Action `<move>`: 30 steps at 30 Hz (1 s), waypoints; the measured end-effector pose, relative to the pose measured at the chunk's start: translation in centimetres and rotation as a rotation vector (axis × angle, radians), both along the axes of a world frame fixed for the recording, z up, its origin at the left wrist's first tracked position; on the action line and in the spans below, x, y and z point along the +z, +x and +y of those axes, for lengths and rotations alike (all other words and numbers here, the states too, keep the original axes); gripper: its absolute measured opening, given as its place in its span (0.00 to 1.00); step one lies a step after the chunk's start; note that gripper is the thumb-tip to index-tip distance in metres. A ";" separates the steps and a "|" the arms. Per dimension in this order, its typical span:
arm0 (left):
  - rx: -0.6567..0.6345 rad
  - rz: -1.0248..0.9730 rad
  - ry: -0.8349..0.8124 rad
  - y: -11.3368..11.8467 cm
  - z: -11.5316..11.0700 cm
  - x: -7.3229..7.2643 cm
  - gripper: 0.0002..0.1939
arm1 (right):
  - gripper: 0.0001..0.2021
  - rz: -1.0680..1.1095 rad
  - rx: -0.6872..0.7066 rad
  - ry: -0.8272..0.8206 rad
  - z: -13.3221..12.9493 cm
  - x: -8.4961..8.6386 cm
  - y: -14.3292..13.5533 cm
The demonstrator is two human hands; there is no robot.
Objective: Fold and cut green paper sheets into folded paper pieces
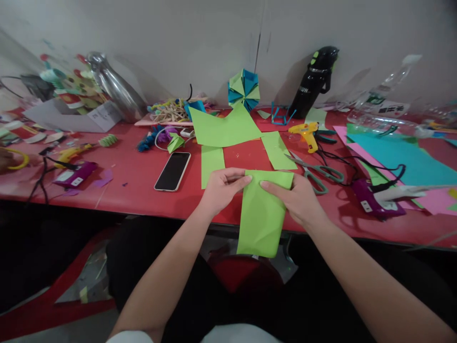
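The green paper (262, 219) is held in front of the person, its upper part at the near edge of the red table (128, 200) and its lower part hanging below this edge. The left hand (226, 188) is closed in a pinch on the upper left corner, with the thumb on the near face. The right hand (298, 197) also pinches the paper, near its upper right corner; the thumb lies flat on it and the other fingers are mostly hidden behind.

Just beyond the hands lie two green strips, a left strip (212, 164) and a right strip (279, 150), and behind them a larger green sheet (223, 126) with a curved cut edge. Near the right hand there are open scissors (317, 174), and farther a yellow glue gun (307, 136). To the left of the left hand rests a phone (173, 172), its screen dark.

Along the wall stand a blue and green paper ball (244, 90), a black bottle (309, 83) which looks tilted, and a steel flask (116, 88). On the right is a blue sheet (403, 155), beside a purple power block (376, 197). At the far left border, what seems to be another person's hand (5, 159) is too blurred to describe surely.
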State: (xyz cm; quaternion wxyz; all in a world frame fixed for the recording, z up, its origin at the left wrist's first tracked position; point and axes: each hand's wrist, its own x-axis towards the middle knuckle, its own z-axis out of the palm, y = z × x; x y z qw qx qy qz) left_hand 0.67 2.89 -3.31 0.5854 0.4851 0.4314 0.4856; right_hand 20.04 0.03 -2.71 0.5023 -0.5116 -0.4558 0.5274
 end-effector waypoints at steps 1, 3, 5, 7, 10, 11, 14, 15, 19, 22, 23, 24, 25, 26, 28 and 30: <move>0.001 -0.009 0.000 0.0 0.0 0.0 0.19 | 0.20 0.004 0.000 0.003 0.0 0.0 0.0; 0.002 -0.031 0.005 0.0 -0.1 0.1 0.17 | 0.20 -0.005 -0.009 0.011 0.0 0.0 0.1; -0.004 -0.059 0.010 0.1 -0.2 0.3 0.15 | 0.19 -0.021 -0.008 0.024 0.0 0.0 0.2; -0.015 -0.076 0.019 0.2 -0.3 0.5 0.14 | 0.18 -0.031 0.000 0.040 0.0 0.0 0.2; -0.021 -0.076 0.034 0.3 -0.3 0.8 0.13 | 0.18 -0.050 0.008 0.061 0.0 0.2 0.3; -0.025 -0.078 0.040 0.3 -0.3 0.8 0.12 | 0.18 -0.059 0.006 0.065 -0.1 0.2 0.3; -0.035 -0.086 0.067 0.3 -0.3 0.8 0.11 | 0.17 -0.060 0.006 0.068 -0.1 0.3 0.3; -0.033 -0.084 0.075 0.2 -0.2 0.8 0.11 | 0.17 -0.054 0.008 0.069 -0.1 0.3 0.3; -0.014 -0.076 0.088 0.3 -0.2 0.8 0.11 | 0.17 -0.062 0.011 0.082 -0.2 0.2 0.4; -0.008 -0.119 0.067 0.3 -0.2 0.8 0.09 | 0.17 -0.052 0.007 0.088 -0.3 0.2 0.4; -0.008 -0.137 0.049 0.3 -0.2 0.8 0.09 | 0.17 -0.035 0.006 0.086 -0.3 0.2 0.4; -0.007 -0.152 0.034 0.3 -0.2 0.8 0.08 | 0.16 -0.013 0.007 0.080 -0.2 0.2 0.4; -0.003 -0.161 0.025 0.3 -0.2 0.8 0.08 | 0.16 0.015 0.012 0.073 -0.2 0.2 0.4; 0.004 -0.161 0.024 0.3 -0.2 0.8 0.08 | 0.15 0.049 0.021 0.064 -0.2 0.2 0.4; 0.025 -0.136 0.044 0.1 -0.1 0.9 0.09 | 0.11 0.112 0.031 0.049 0.0 0.2 0.4; 0.055 -0.084 0.070 -0.1 0.0 0.9 0.10 | 0.08 0.150 0.024 0.041 0.3 0.3 0.7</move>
